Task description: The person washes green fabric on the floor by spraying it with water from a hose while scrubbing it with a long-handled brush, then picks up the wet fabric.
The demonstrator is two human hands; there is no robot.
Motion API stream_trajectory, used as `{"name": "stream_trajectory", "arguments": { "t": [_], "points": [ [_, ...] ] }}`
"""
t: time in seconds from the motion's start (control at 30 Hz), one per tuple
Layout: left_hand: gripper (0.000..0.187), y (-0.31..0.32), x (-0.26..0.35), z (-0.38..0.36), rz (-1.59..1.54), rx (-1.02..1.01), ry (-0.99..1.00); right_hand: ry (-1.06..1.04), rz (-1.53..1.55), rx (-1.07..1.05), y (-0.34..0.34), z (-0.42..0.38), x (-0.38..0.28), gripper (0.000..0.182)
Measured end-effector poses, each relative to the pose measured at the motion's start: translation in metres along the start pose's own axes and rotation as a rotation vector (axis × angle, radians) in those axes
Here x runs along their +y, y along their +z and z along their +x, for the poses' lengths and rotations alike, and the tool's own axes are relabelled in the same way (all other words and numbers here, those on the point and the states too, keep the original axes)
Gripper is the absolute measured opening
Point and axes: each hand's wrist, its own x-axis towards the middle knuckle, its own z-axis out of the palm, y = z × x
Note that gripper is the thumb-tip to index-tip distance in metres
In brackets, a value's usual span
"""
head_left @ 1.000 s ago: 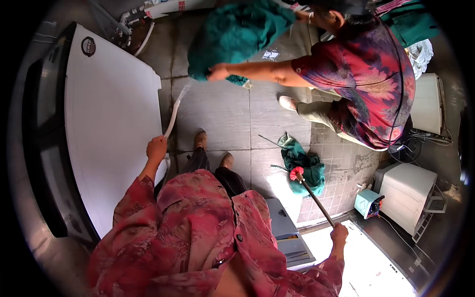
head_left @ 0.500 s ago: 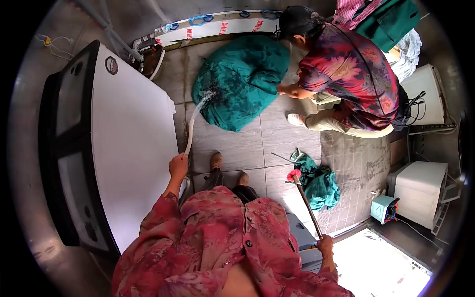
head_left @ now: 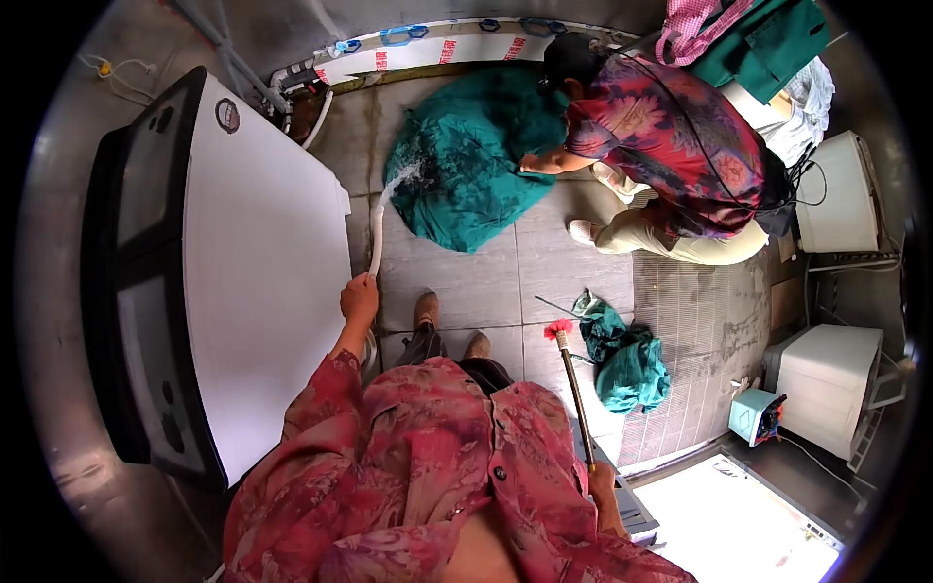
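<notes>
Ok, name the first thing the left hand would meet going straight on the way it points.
Likely the large green cloth, beyond the hose the left hand holds; depth is unclear.

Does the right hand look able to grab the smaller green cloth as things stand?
Probably not: the right hand is closed around the red-headed pole, and the smaller green cloth lies low on the floor, though little seems to cover it.

Spouting hose (head_left: pixel 377 238), tilted brush (head_left: pixel 574 396), wet green cloth (head_left: pixel 476 170)
</notes>
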Motion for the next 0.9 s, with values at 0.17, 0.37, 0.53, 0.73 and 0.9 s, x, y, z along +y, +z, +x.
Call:
{"name": "stream_trajectory", "arguments": {
  "t": [0.17, 0.37, 0.53, 0.73, 0.9],
  "points": [
    [0.030, 0.009, 0.006, 0.012, 0.010, 0.017, -0.064, -0.006, 0.044, -0.031, 0.022, 0.008, 0.007, 0.032],
    [0.037, 0.020, 0.011, 0.047, 0.059, -0.060, -0.147, -0.013, 0.039, -0.020, 0.022, -0.004, 0.003, 0.038],
    [0.043, 0.053, -0.008, 0.088, 0.086, -0.055, -0.274, -0.004, -0.146, -0.039, 0.171, 0.042, 0.189, 0.033],
    [0.045, 0.046, 0.001, 0.108, 0.117, -0.108, -0.340, 0.029, -0.024, -0.079, 0.116, 0.010, 0.140, 0.032],
    [0.043, 0.032, 0.010, 0.105, 0.148, -0.080, -0.352, -0.013, 0.005, -0.095, 0.093, -0.004, 0.130, 0.032]
  ]
}}
